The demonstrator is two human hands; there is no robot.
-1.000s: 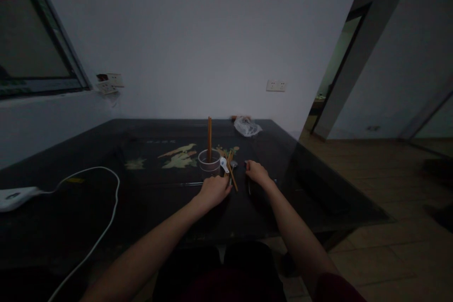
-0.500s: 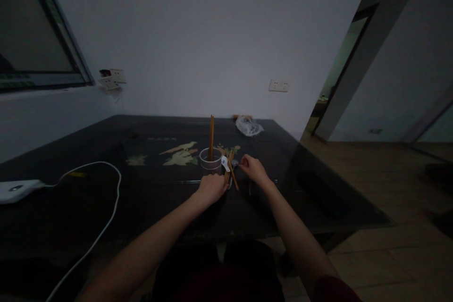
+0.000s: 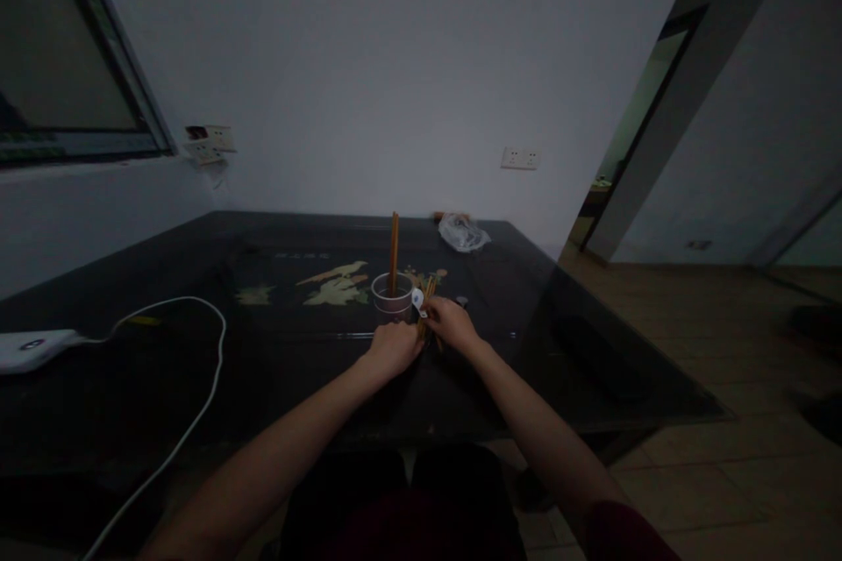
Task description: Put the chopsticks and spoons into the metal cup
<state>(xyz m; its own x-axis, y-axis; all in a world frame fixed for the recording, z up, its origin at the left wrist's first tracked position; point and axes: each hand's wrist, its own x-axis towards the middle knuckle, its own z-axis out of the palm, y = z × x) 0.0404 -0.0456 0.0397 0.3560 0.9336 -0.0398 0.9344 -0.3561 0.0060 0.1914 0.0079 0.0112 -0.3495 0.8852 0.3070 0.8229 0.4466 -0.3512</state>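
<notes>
My left hand (image 3: pixel 393 347) is closed around the lower ends of a small bundle of wooden chopsticks (image 3: pixel 430 287) on the dark table. My right hand (image 3: pixel 451 321) reaches in from the right, its fingers pinched at a chopstick beside that bundle; the fingertips are partly hidden. A small white piece with dark marks (image 3: pixel 417 298) sits against the bundle, its kind unclear. Just left stands a clear round cup (image 3: pixel 392 308) with a few upright chopsticks (image 3: pixel 394 250) in it. Beyond my right hand lies a small shiny grey round thing (image 3: pixel 461 301), perhaps a spoon's bowl.
A crumpled clear plastic bag (image 3: pixel 463 233) lies at the table's back edge. On the left, a white device (image 3: pixel 36 351) trails a white cable (image 3: pixel 219 351) over the front edge. A dark oblong object (image 3: pixel 597 358) lies on the right of the dark table (image 3: pixel 296 386).
My right hand has moved left, from beside the grey round thing to the chopsticks, and now pinches there. My left hand stays in place on the bundle.
</notes>
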